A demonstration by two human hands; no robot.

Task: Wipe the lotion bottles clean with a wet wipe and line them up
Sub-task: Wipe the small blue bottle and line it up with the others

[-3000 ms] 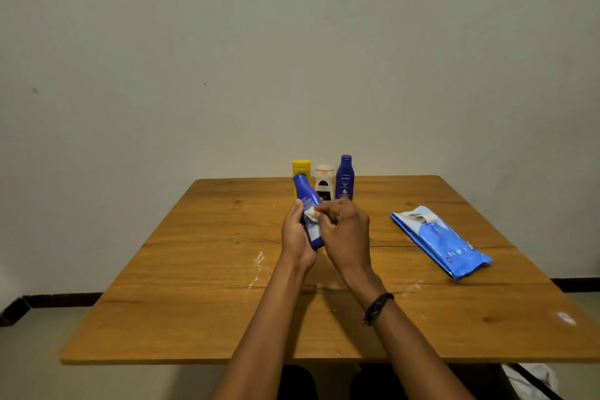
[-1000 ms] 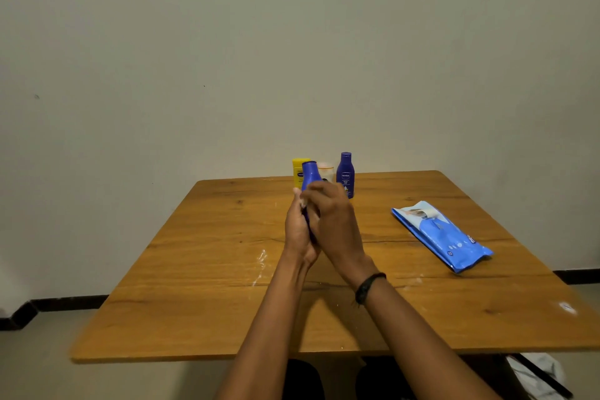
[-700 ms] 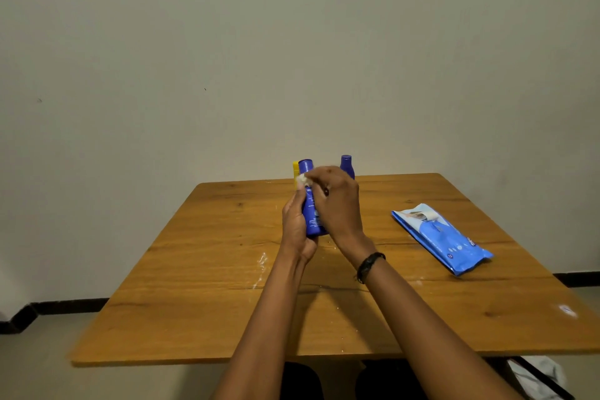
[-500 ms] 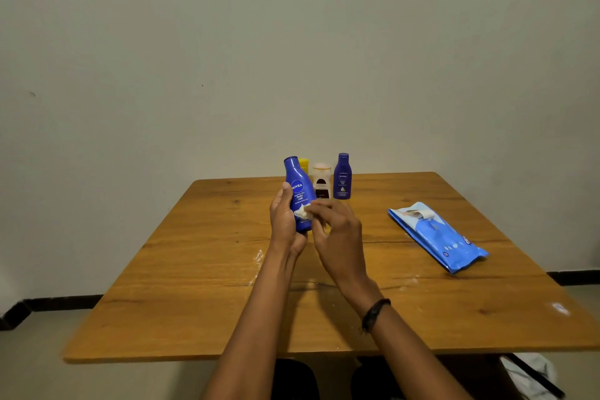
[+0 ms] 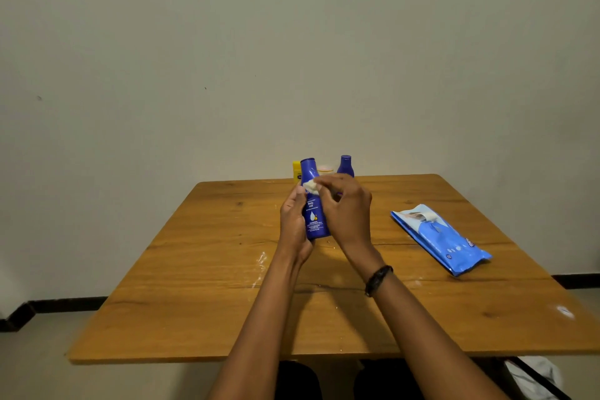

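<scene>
Above the counter (image 5: 227, 269), the left hand (image 5: 293, 224) is gripping a blue lotion bottle (image 5: 313, 214) while the fingers of the right hand (image 5: 347, 208) are pinching a wet wipe (image 5: 310, 185) against its shoulder, with three other bottles (image 5: 325, 169) standing at the far edge and this one seemingly awaiting placement.

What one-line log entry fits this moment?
left hand: holds blue bottle | right hand: pinches wipe against its shoulder | three bottles: standing at back of table | wipe pack: lying right
</scene>
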